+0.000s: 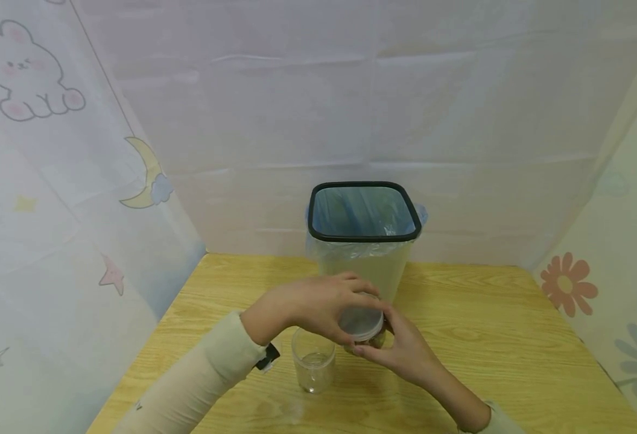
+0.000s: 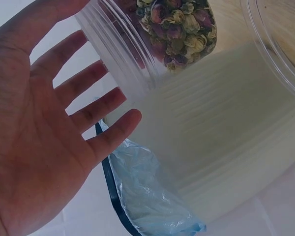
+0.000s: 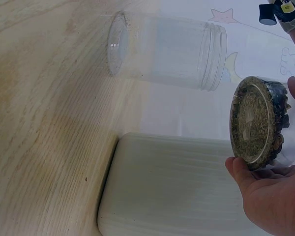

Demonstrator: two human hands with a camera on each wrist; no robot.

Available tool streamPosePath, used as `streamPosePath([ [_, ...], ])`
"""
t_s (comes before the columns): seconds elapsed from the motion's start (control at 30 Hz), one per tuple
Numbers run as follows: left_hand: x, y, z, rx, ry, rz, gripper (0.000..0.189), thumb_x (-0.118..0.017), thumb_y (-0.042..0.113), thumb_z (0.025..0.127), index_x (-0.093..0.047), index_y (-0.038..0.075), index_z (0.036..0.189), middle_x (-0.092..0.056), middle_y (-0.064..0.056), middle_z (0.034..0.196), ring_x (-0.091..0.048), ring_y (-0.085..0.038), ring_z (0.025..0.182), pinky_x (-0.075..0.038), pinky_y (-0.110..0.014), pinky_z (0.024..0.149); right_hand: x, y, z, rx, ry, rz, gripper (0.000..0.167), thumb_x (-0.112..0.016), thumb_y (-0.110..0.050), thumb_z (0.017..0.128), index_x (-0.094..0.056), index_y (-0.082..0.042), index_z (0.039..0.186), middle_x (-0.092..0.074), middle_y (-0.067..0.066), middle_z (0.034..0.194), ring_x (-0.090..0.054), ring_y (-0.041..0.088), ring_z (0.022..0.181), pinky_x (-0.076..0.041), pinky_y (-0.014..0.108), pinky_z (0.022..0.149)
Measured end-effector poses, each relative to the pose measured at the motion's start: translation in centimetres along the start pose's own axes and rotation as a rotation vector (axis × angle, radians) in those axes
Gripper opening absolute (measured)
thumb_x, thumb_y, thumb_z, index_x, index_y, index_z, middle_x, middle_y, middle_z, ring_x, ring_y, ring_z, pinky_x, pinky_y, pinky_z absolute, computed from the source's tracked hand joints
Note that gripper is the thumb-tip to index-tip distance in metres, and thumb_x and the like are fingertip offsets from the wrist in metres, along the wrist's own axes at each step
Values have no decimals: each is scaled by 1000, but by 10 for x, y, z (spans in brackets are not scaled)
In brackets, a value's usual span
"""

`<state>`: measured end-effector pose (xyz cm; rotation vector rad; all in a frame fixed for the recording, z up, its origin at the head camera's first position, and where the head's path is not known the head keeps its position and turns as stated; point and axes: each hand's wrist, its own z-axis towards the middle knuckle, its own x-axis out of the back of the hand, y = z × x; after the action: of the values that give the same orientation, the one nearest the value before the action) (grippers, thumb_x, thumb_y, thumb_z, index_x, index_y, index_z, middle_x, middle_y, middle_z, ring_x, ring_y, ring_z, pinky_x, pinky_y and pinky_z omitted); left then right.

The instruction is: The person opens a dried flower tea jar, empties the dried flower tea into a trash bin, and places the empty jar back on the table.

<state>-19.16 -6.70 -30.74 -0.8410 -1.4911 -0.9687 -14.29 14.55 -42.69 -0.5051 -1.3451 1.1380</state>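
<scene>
My right hand grips a clear jar of dried flower buds by its side and raises it off the table. Thumb and fingers of my left hand span the jar's translucent lid from above. In the left wrist view the fingertips touch the lid's edge. Seen from below in the right wrist view, the jar's bottom holds fine brownish bits. Just left of the hands, an uncapped clear jar stands upright on the table, with no contents visible.
Behind the hands stands a pale bin with a black rim and a bluish plastic liner. The wooden table meets patterned cloth walls at its back and sides.
</scene>
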Motion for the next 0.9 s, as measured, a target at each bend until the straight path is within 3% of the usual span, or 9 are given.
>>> streamPosePath([
  [0.5, -4, 0, 2, -4, 25, -24, 74, -84, 48, 81, -54, 34, 147, -51, 9, 143, -45, -15, 133, -49, -32, 100, -1, 1, -1, 8, 0, 18, 92, -87, -37, 81, -37, -12, 154, -52, 9, 145, -59, 27, 122, -51, 47, 100],
  [0.77, -6, 2, 5, 45, 40, -5, 76, -81, 59, 80, -54, 35, 146, -53, 5, 138, -48, -15, 126, -52, -30, 92, 1, 1, -2, 12, -1, 0, 89, -86, -37, 82, -39, -13, 153, -55, 7, 140, -60, 26, 121, -53, 43, 99],
  [0.9, -6, 4, 6, 78, 43, 17, 73, -79, 57, 82, -54, 35, 146, -54, 4, 137, -51, -15, 123, -53, -29, 89, 1, 2, -2, 32, 9, -16, 87, -85, -37, 83, -39, -13, 153, -56, 5, 139, -60, 24, 120, -54, 38, 98],
])
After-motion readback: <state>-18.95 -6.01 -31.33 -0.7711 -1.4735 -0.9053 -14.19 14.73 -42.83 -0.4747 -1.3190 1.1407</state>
